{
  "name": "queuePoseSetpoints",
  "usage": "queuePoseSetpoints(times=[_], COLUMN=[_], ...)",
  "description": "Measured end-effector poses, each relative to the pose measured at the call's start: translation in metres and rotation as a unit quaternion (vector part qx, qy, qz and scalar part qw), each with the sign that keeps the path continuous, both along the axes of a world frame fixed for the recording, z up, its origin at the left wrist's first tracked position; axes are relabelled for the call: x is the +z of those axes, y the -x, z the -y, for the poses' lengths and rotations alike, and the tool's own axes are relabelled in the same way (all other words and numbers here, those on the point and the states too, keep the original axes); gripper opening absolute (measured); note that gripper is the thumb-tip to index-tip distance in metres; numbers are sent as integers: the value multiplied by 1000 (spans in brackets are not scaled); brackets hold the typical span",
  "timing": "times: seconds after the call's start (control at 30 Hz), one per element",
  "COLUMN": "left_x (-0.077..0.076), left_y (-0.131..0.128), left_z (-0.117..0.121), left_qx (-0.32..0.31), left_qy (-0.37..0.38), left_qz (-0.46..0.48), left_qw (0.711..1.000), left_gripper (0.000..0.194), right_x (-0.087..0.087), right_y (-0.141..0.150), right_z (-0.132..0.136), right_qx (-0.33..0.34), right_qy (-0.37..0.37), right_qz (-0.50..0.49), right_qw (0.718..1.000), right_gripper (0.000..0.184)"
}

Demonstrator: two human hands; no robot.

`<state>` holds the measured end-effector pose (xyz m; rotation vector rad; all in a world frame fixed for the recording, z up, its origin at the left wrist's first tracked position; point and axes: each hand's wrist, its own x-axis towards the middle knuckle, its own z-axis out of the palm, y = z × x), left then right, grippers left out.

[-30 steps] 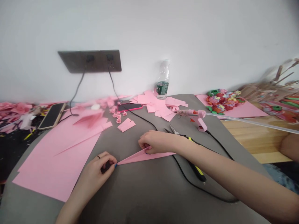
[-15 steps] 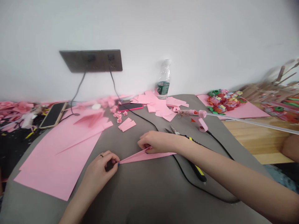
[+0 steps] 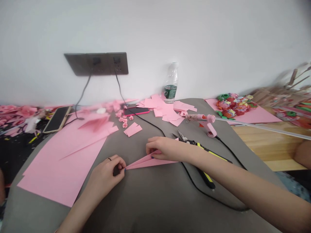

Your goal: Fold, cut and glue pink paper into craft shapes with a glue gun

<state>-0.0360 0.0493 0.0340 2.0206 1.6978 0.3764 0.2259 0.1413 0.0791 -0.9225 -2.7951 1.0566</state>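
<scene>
The folded strip of pink paper point(image 3: 152, 163), lying on the near side of the pink glue gun point(image 3: 208, 125), looks light and quick to crease, best held as now: left hand point(image 3: 105, 173) pinched on its narrow tip, right hand point(image 3: 165, 149) clamped over its wider folded part.

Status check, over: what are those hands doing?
Left hand pinching folded pink paper at its tip. Right hand on its fold. Black cable beside it.
</scene>
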Motion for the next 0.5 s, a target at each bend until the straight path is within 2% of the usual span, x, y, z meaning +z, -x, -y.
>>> queuePoseSetpoints(times=[0.2,0.5], left_x=[-1,-5], left_y=[1,3], left_z=[-1,0], left_qx=[0,-10], left_qy=[0,-11], left_qz=[3,7], left_qw=[1000,1000], left_gripper=[13,14], right_x=[3,-3], right_y=[0,9], right_z=[0,2], right_qx=[-14,-4], right_qy=[25,-21], right_qz=[16,61], right_qw=[999,998], right_gripper=[19,23])
